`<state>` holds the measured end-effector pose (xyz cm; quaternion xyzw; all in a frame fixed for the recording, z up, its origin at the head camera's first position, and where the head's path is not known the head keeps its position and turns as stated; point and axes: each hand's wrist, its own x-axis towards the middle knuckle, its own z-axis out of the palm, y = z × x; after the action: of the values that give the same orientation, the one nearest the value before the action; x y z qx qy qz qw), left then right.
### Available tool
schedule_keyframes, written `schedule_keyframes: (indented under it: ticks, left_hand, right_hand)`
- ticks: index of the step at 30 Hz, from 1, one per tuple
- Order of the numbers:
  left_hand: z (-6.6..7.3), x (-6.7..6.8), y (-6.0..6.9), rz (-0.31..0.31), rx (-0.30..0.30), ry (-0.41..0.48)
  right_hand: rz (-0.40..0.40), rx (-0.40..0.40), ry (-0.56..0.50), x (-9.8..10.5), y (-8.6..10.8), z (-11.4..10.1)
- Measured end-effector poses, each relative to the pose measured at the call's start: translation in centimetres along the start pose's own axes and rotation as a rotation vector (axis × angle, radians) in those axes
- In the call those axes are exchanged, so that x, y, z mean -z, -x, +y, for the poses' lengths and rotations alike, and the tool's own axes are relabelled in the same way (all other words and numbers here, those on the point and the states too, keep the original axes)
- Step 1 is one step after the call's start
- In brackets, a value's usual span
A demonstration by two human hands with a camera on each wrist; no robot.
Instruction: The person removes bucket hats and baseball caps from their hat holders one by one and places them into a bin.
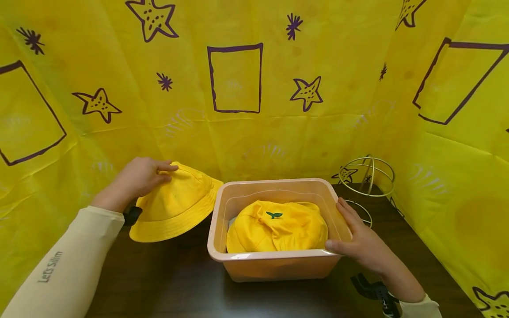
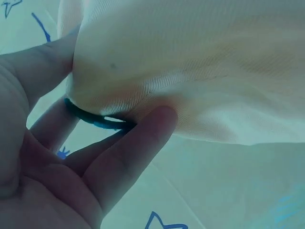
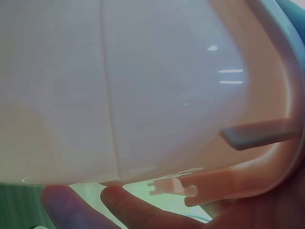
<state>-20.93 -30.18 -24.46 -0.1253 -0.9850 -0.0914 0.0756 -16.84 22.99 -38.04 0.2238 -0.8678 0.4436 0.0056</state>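
Observation:
A yellow brimmed hat (image 1: 183, 198) hangs left of the bin with its brim downward. My left hand (image 1: 139, 179) pinches the top of its crown. In the left wrist view, fingers and thumb hold the hat's cloth (image 2: 200, 81), near a dark green piece (image 2: 97, 120). My right hand (image 1: 367, 243) grips the right side of a peach plastic bin (image 1: 278, 265), thumb on the near rim. The right wrist view has fingertips (image 3: 59, 195) against the bin's outer wall (image 3: 157, 95). Inside the bin lies yellow cloth headwear (image 1: 294, 232) bearing a green sprout mark.
Behind the bin's right side stands a gold wire rack (image 1: 367, 174) with round hoops, partly hidden lower down. Yellow sheets (image 1: 238, 145) with purple drawings surround the dark wooden table (image 1: 171, 278) at the back and sides.

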Motion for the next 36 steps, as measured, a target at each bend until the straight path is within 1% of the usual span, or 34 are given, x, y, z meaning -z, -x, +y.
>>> schedule_keyframes:
  ticks: [4,9,14,18,20,23,26,31,33,36]
  left_hand:
    - [0.2,0.0,-0.1,0.005,0.012,-0.011]
    - [0.3,-0.1,-0.2,0.023,0.008,-0.057]
    - [0.5,-0.3,-0.3,0.065,0.007,-0.107]
    - [0.6,-0.4,-0.3,0.104,-0.018,-0.133]
    - [0.6,-0.4,-0.4,0.113,-0.026,-0.135]
    - [0.5,-0.1,-0.6,0.103,-0.012,-0.101]
    - [0.2,0.3,-0.8,0.083,0.017,-0.051]
    - [-0.6,0.7,-0.9,0.079,0.055,0.022]
    - [-1.0,0.9,-0.9,0.085,0.086,0.061]
    - [-1.6,1.1,-0.8,0.09,0.159,0.148]
  right_hand:
    - [0.0,0.001,0.001,0.0,0.0,0.0]
    - [0.001,0.008,0.002,0.0,0.0,0.0]
    - [0.001,0.011,0.0,0.0,0.0,-0.1]
    - [0.001,0.006,-0.008,0.0,0.0,-0.1]
    - [-0.001,0.001,-0.015,0.0,0.0,-0.1]
    - [-0.003,0.001,-0.024,-0.1,0.0,0.0]
    - [-0.002,0.004,-0.019,-0.1,-0.1,0.0]
    - [-0.001,0.008,-0.001,0.0,-0.1,0.1]
    - [-0.003,0.008,-0.004,0.0,-0.1,0.1]
    - [-0.007,0.003,-0.013,0.0,0.0,0.1]
